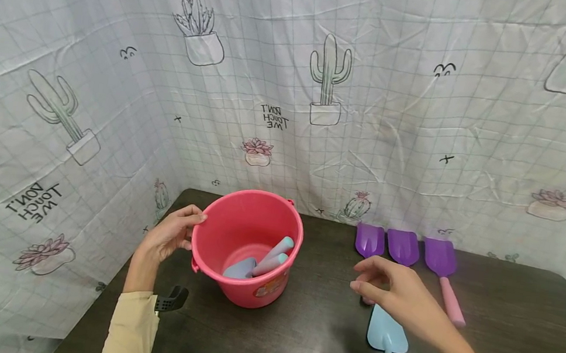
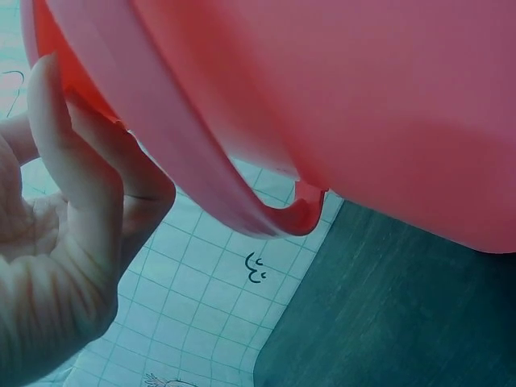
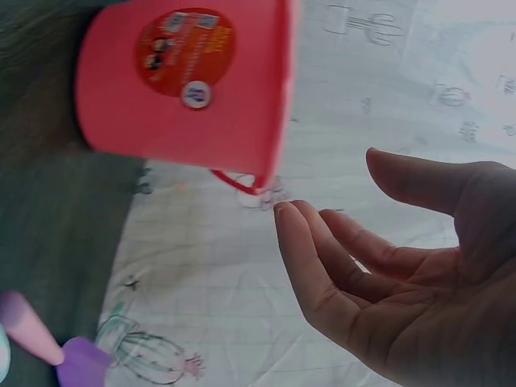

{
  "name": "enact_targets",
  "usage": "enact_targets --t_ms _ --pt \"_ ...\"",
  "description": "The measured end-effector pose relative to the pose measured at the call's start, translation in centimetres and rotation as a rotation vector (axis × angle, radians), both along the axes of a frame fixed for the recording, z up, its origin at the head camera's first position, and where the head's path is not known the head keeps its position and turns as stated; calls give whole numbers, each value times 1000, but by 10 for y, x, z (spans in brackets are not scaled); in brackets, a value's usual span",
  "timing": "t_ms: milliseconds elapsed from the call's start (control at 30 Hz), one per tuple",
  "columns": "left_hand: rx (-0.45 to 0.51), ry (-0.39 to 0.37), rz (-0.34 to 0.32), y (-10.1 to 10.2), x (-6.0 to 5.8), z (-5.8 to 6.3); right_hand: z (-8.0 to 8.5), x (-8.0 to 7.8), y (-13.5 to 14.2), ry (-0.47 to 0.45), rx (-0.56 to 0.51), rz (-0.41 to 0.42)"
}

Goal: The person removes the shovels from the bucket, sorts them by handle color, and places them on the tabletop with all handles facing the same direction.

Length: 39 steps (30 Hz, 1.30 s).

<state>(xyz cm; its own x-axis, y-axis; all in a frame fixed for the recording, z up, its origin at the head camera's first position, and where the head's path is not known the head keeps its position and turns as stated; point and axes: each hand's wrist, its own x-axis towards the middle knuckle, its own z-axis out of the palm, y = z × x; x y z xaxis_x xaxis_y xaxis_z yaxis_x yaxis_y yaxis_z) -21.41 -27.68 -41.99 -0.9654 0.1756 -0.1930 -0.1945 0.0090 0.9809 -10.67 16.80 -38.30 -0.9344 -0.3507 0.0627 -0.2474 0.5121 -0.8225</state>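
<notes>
A pink bucket (image 1: 249, 237) stands tilted on the dark table, its mouth facing me. My left hand (image 1: 170, 233) grips the bucket's left rim, fingers curled over the edge in the left wrist view. Inside the bucket lie toy shovels (image 1: 273, 255) with pale handles and teal ends, and a grey-blue blade (image 1: 241, 268). My right hand (image 1: 396, 290) hovers right of the bucket, thumb and fingers loosely bent and apart, holding nothing. It partly hides a purple shovel (image 1: 370, 240) with a pink handle. Under its wrist lies a light blue shovel (image 1: 388, 331), handle toward me.
Two more purple shovels, one in the middle (image 1: 403, 247) and one at the right (image 1: 440, 256), lie near the table's back edge. A white cactus-print curtain (image 1: 378, 94) hangs close behind the dark table (image 1: 509, 322) and along its left side.
</notes>
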Motion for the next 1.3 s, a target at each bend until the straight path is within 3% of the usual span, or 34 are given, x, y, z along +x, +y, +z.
enact_targets --t_ms 500,733,1300 --pt "-1 13 5 1 0 1 16 -5 -25 73 40 -42" --pt "-13 10 3 0 0 1 19 -9 -32 137 51 -2" --pt "1 9 1 0 1 1 24 -14 -61 173 31 23"
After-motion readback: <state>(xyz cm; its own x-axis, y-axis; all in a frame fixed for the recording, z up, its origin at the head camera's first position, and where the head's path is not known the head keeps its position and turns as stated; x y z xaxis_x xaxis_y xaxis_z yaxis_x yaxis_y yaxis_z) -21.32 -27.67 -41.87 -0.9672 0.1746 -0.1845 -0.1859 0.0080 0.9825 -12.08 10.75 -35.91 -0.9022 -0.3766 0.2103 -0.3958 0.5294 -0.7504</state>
